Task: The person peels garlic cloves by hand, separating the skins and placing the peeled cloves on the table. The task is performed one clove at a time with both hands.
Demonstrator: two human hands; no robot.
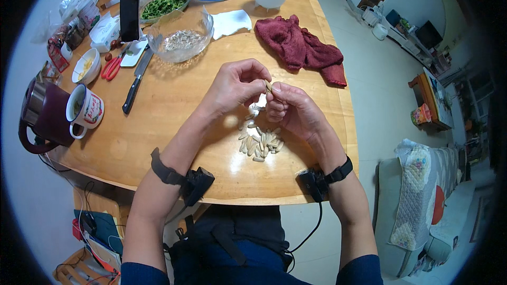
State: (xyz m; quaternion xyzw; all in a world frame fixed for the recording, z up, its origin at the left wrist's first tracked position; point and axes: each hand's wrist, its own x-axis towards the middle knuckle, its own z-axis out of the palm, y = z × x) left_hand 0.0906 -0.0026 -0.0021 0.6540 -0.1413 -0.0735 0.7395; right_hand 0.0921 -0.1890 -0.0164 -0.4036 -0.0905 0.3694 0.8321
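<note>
My left hand [241, 85] and my right hand [292, 107] meet above the wooden table, their fingertips pinching one sunflower seed [269, 86] between them. Just below the hands lies a loose pile of sunflower seeds [259, 142] on the tabletop, with a few more trailing up under the fingers. Farther back stands a clear glass bowl [181, 43] that holds many striped seeds or shells; which of these cannot be told. Each wrist wears a black strap with a small black device.
A kitchen knife [138, 79], red-handled scissors [111, 68], an enamel mug [85, 111] and a kettle [45, 113] are at the left. A phone [130, 16] stands behind them. A dark red towel [299, 45] lies at the back right, near a white paper [231, 23].
</note>
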